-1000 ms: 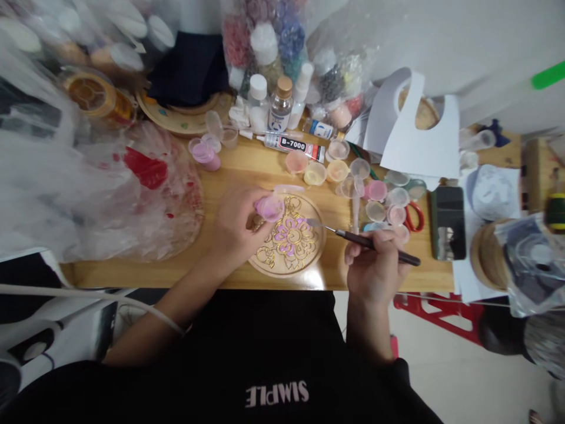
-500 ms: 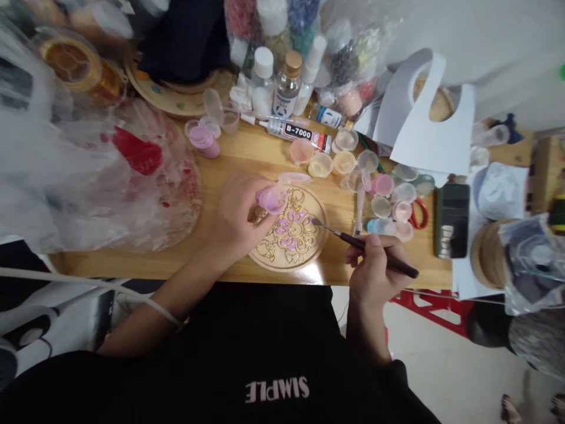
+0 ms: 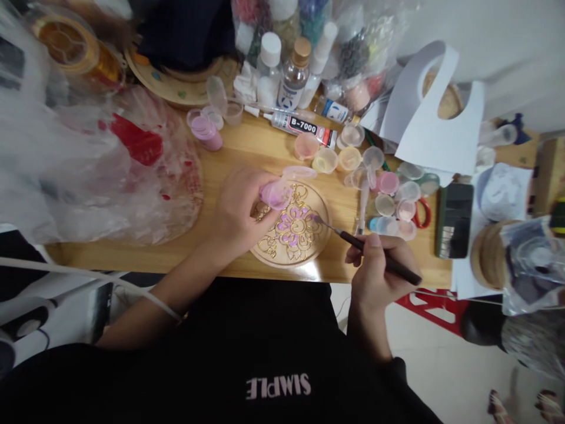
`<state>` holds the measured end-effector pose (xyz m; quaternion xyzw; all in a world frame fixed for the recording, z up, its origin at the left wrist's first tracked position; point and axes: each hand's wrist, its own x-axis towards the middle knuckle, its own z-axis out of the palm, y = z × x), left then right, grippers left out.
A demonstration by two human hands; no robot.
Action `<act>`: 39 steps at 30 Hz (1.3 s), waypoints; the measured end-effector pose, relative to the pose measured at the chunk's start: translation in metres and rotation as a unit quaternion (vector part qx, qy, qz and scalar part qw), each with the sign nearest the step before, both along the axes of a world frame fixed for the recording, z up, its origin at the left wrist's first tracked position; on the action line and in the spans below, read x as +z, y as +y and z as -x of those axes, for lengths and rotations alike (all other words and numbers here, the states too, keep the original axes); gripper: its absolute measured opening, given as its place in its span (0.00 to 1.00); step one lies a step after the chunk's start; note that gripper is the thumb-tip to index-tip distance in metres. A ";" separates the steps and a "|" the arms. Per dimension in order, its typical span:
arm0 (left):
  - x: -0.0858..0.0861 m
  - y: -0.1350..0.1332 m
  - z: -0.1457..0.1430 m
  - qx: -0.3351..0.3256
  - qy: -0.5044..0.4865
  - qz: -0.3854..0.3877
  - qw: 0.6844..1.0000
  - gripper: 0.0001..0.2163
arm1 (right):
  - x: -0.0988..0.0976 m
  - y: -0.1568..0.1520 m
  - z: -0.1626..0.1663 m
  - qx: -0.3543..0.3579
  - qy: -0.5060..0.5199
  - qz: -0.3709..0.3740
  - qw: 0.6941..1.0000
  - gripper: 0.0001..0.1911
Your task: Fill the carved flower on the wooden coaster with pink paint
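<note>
A round wooden disc (image 3: 309,247) with a gold-outlined flower, partly filled in purple, lies near the table's front edge. My left hand (image 3: 241,209) is closed on a small pink paint cup (image 3: 274,193) with its lid hinged open, held over the disc's upper left. My right hand (image 3: 379,274) grips a dark-handled paintbrush (image 3: 375,256) like a pen. The brush tip touches the disc's right side.
Several small paint cups (image 3: 388,194) cluster right of the disc. A B-7000 glue tube (image 3: 304,128) and bottles (image 3: 293,73) stand behind. Crumpled plastic bags (image 3: 88,171) fill the left. A phone (image 3: 452,219), red scissors (image 3: 421,212) and white paper (image 3: 430,126) lie right.
The view has shifted a little. Both hands stay nearly where they were; the brush tip stays at the disc's right side.
</note>
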<state>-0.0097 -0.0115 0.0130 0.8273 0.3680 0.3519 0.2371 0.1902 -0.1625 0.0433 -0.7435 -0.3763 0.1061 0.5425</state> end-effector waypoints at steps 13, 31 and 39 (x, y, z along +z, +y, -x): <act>0.000 0.000 0.000 0.009 0.032 -0.040 0.999 0.12 | 0.002 -0.002 0.001 -0.015 -0.041 0.015 0.999 0.15; 0.002 -0.002 0.000 0.014 0.028 -0.034 0.999 0.11 | 0.002 -0.002 0.001 0.009 -0.061 0.026 0.998 0.16; -0.002 0.001 0.001 -0.017 -0.037 -0.073 0.997 0.15 | 0.004 -0.003 0.003 0.013 -0.072 0.048 0.996 0.17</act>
